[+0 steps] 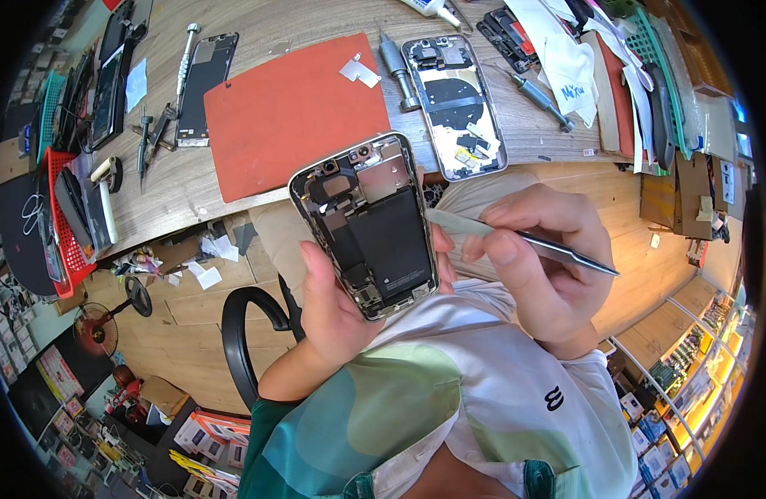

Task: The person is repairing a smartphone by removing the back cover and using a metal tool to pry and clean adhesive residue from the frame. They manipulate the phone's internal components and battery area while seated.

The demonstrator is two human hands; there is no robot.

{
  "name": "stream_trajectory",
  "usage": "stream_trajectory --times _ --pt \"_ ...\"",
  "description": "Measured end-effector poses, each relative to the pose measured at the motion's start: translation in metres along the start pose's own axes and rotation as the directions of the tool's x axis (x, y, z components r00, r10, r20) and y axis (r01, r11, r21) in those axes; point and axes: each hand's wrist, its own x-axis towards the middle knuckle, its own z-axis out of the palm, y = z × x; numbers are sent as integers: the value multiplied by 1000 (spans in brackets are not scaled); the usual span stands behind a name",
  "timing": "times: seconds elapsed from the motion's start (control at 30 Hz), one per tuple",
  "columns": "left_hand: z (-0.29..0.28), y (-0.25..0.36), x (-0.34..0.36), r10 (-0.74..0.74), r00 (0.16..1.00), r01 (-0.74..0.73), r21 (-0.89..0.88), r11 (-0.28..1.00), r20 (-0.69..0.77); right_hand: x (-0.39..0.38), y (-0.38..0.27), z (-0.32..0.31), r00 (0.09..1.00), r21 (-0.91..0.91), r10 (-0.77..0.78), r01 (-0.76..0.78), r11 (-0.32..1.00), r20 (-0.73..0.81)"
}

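My left hand is wrapped round an opened smartphone, thumb along one long edge and fingertips round the other. The phone is tilted and its inside faces up, showing a black battery, silver shields and camera parts. In my right hand a slim metal pry tool is pinched between thumb and fingers. Its flat, pale end lies at the phone's right edge; whether it touches the frame I cannot tell. The dark pointed end sticks out to the right, past my fingers.
An orange-red mat lies on the wooden table beyond the phone. Beside it rest another opened phone housing, a black phone panel and screwdrivers. A red basket stands at the left; papers and boxes crowd the right.
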Motion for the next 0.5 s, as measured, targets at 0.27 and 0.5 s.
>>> stream_trajectory --times 0.27,0.5 --pt "6 5 -2 -27 994 53 248 967 -107 -1 10 13 995 -164 -16 0 987 -98" --pt "-4 -2 -5 58 998 -57 50 997 -16 7 3 14 996 -390 -87 67 918 -34"
